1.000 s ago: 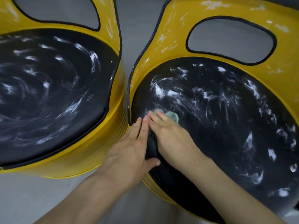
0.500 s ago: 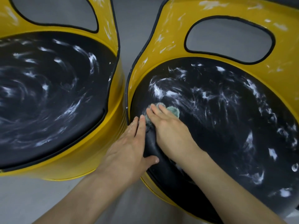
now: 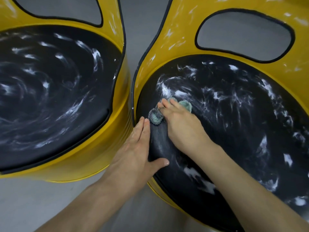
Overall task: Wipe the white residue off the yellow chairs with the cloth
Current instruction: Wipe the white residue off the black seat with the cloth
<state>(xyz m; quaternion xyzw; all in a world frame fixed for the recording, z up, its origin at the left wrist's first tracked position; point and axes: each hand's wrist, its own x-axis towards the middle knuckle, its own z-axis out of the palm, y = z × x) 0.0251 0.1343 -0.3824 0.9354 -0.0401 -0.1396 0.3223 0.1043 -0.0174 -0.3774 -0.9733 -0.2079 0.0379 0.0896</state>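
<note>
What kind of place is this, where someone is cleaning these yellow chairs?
Hard to say for sure: probably an indoor cafe, lounge or workshop. Two yellow drum-style chairs with black cushions stand side by side on a smooth grey floor; nothing else of the room shows.

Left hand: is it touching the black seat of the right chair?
Touching. The head view shows the left hand lying flat along the left edge of the black seat, with its thumb pressed across the cushion and no gap.
</note>
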